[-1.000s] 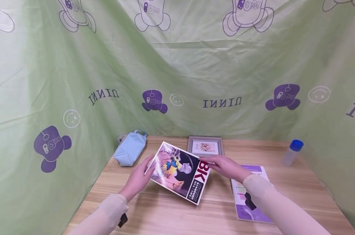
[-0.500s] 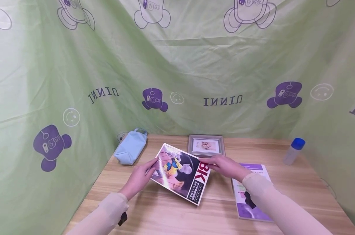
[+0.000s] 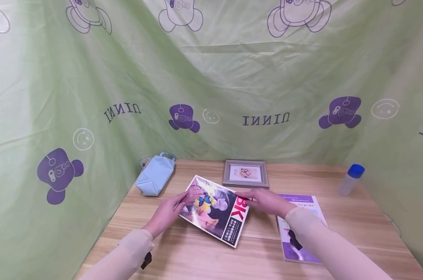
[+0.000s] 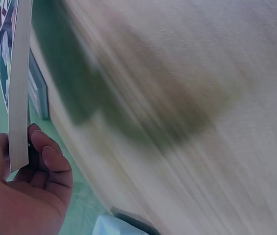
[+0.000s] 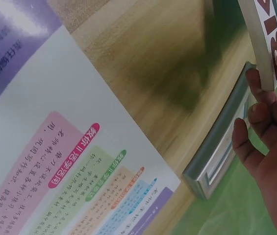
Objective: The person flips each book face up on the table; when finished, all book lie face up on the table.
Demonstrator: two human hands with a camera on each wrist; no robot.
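A book with a glossy picture cover and big red letters is held above the table between both hands. My left hand grips its left edge; in the left wrist view the thumb lies on the cover side and the curled fingers are behind the page block. My right hand pinches the upper right corner near the red letters. In the right wrist view, thumb and index finger take that corner while the other fingers are bent free of it. The book casts a shadow on the wood.
A purple and white book lies under the right forearm. Behind the held book lies a grey picture frame. A light blue pouch sits at the back left, a blue-capped bottle at the right. Green cloth hangs around the table.
The held book has dropped slightly in the head view and its tilt has changed a little. Both hands keep their hold. The left hand sits a little further in over the book's left edge.
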